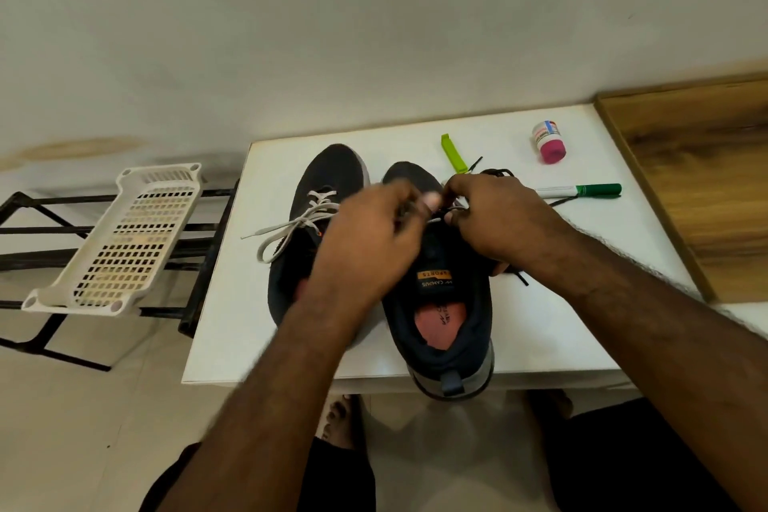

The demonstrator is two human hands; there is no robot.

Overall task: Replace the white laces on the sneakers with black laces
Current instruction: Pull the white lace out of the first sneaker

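Sneakers, two, dark, side by side on the white bench (232,303), toes pointing away: left sneaker (299,220) laced with one white lace (286,227); right sneaker (449,328) with its heel past the near edge and one black lace (519,276) trailing at its right side. Hands, two, over the right sneaker's eyelets: left hand (370,237) and right hand (494,216), fingers curled, pinching lace ends between them. Also one green marker (598,190), one green clip (453,154), one small bottle (548,141); one white basket (120,237) on a black rack (37,220).
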